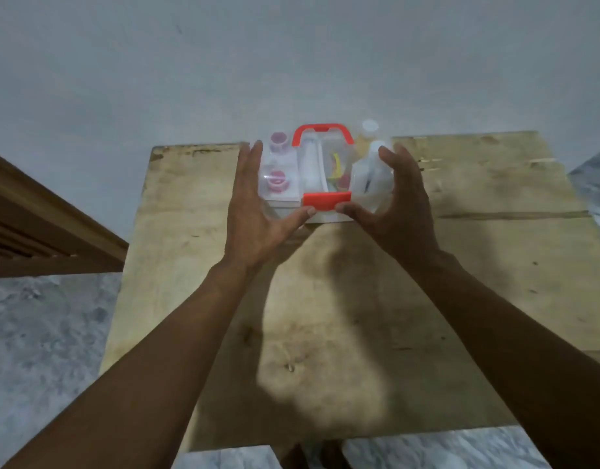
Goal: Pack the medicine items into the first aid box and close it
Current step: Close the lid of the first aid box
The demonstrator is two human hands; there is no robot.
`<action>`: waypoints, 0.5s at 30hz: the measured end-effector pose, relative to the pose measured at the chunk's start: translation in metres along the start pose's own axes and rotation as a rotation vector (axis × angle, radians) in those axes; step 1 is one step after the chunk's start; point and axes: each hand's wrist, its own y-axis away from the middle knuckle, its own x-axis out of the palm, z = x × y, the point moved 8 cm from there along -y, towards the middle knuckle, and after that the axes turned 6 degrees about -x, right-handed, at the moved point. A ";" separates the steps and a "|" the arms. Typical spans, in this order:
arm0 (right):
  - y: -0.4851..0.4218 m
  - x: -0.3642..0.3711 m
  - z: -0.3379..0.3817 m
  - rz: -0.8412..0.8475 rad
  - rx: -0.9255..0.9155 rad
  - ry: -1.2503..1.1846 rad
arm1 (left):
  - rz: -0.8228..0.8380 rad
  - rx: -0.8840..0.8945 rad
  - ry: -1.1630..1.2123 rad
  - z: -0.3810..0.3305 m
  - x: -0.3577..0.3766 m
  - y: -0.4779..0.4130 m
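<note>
A clear plastic first aid box (313, 177) with a red handle (323, 130) and a red front latch (326, 201) rests on the far middle of the wooden table (359, 299). Through its lid I see pink-capped containers (277, 182), a white tube and coloured items. My left hand (258, 211) holds the box's left side, thumb at the latch. My right hand (398, 204) wraps the right side, where a white bottle (373, 177) shows, thumb also at the latch. The frame is blurred.
A clear bottle with a white cap (370, 127) stands just behind the box at the table's back edge. A brown wooden frame (38, 228) lies left of the table. Marbled floor surrounds the table; a grey wall is behind.
</note>
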 end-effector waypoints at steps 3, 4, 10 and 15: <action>0.000 0.001 -0.001 -0.007 -0.045 0.002 | -0.025 -0.045 0.053 0.002 -0.001 0.000; 0.000 0.002 0.000 -0.009 -0.046 -0.011 | -0.032 -0.051 0.054 0.003 -0.001 0.000; 0.006 0.008 -0.008 -0.019 0.042 -0.045 | -0.017 -0.066 0.094 0.003 0.003 0.002; 0.005 0.007 -0.006 -0.028 0.050 -0.054 | -0.022 -0.065 0.091 -0.001 0.003 0.002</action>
